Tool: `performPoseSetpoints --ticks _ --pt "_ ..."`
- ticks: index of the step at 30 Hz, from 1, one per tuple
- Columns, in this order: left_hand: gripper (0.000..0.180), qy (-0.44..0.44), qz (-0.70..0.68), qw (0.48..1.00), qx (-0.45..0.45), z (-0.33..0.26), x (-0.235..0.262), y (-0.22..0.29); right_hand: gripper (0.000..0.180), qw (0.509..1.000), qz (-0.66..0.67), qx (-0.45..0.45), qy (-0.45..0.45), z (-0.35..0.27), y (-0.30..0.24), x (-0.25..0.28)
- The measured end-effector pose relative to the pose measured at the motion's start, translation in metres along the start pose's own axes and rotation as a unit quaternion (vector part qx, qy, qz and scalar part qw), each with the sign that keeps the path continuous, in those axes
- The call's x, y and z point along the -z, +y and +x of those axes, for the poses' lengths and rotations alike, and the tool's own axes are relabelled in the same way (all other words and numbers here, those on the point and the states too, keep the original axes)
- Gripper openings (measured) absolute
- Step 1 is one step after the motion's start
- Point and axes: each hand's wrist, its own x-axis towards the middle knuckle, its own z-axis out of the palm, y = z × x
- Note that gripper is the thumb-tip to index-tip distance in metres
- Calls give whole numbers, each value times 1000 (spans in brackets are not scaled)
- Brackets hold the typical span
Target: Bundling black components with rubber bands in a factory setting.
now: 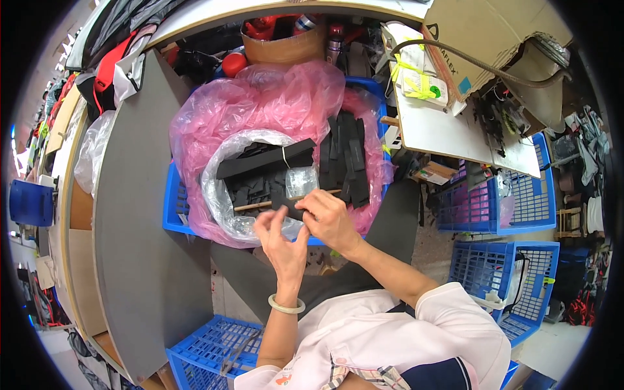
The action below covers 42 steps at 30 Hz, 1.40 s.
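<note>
My left hand (283, 250), with a pale bangle at its wrist, is raised with thumb and fingers apart and nothing seen between them. Its fingertips are near a small black fabric strip (290, 209). Beside it my right hand (330, 220) has its fingers pinched together at that strip's end. A thin wooden stick (252, 206) lies across, just beyond both hands. Under it, many short black pieces (250, 188) fill a clear plastic bag (213, 185). A tied black bundle (266, 161) rests on top, and longer black strips (343, 156) lie to the right.
Pink plastic (260, 97) lines the blue crate (174, 201) between my knees. A grey panel (140, 227) stands at left; a white board (448, 133) juts in at right. More blue crates (481, 266) stand at right, another (218, 341) at lower left. A cardboard box (286, 47) is behind.
</note>
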Motion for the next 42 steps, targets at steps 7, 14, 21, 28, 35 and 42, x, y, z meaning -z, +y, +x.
performPoseSetpoints --ticks 7,14,21,28,35,42 --pt "6 39 -109 989 91 -5 -17 -18 11 997 -19 -22 -75 -12 -2 -5" --pt "9 16 65 997 26 0 -22 -35 7 772 449 -444 -77 -29 28 -31" --pt "12 -44 -35 993 101 -13 -12 -58 13 552 566 -604 -101 -38 20 -48" --pt "11 139 -217 952 164 -4 -20 -53 14 972 165 -131 -107 -16 6 -53" --pt "11 125 -516 807 260 6 -25 -38 17 996 61 -68 17 -11 1 -67" --pt "12 -23 -683 635 361 14 2 -58 26 747 563 -353 7 -10 7 -60"
